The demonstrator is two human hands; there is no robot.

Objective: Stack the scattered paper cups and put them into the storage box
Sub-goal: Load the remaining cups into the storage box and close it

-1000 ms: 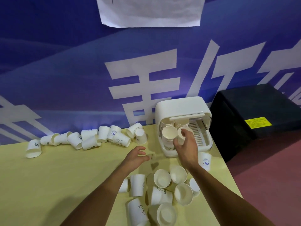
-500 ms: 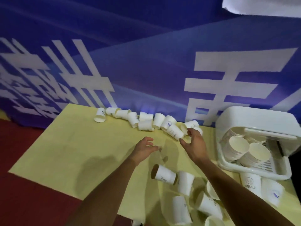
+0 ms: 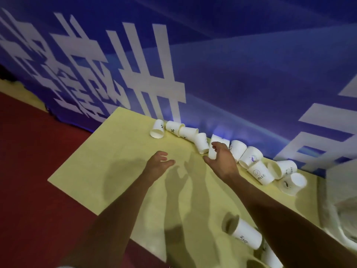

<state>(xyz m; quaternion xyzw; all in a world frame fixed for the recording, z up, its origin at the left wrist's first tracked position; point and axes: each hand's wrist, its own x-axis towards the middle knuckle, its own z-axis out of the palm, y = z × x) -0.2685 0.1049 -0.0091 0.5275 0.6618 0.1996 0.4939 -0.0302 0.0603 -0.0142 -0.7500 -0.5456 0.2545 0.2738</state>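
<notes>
1. My right hand (image 3: 222,161) reaches to the back of the yellow desk (image 3: 116,161), fingers over and thumb under one paper cup (image 3: 212,153), grasping it.
2. That cup sits in a row of cups (image 3: 251,157) lying tipped along the desk's far edge, against the blue banner (image 3: 231,74).
3. My left hand (image 3: 158,161) hovers just beside the right, released, fingers loosely curled round nothing.
4. Another cup, the side-lying cup (image 3: 243,233), rests near my right forearm, its mouth facing left.
5. The white storage box (image 3: 340,180) shows blurred at the right edge, well apart from both hands.
6. Red floor (image 3: 38,171) lies left of the desk.
</notes>
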